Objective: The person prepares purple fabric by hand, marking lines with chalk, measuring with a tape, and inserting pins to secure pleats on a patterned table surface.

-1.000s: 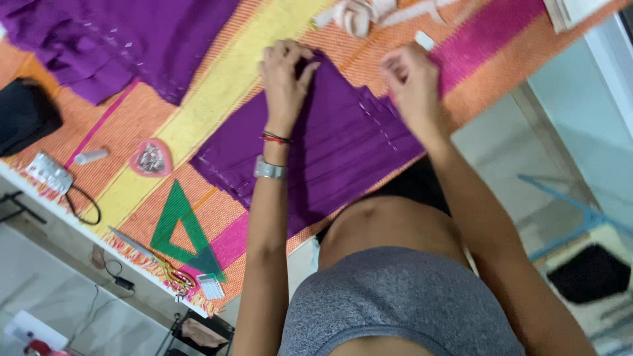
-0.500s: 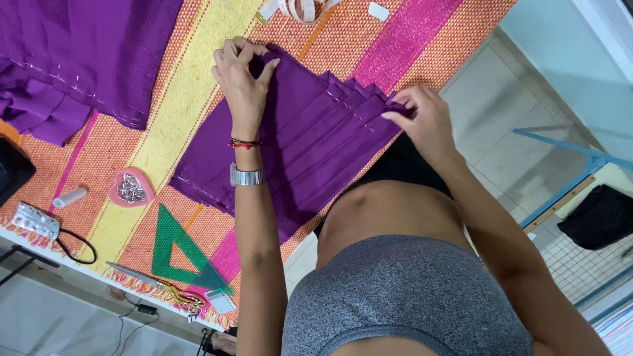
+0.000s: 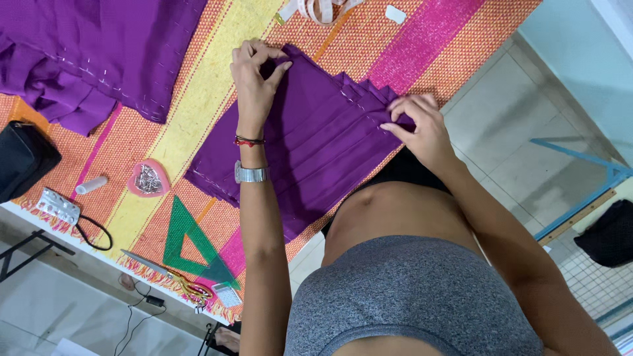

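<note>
Pleats run across the purple cloth that both hands work on, in the one head view. The cloth lies flat on a striped mat of orange, yellow and pink, between the hands and partly under them. The left hand pinches the cloth's far corner, thumb and fingers closed on a fold of it; a watch and a red band sit on that wrist. The right hand presses on the stepped edge of the pleats, fingers curled and nipping the fabric there. Just left of the left wrist lies a pink dish of pins, with a small spool beyond it. Nearer the person than that wrist, a green set square rests on the mat. Well beyond the left hand, a second purple piece is spread, and a tape measure lies just past the cloth's far corner.
</note>
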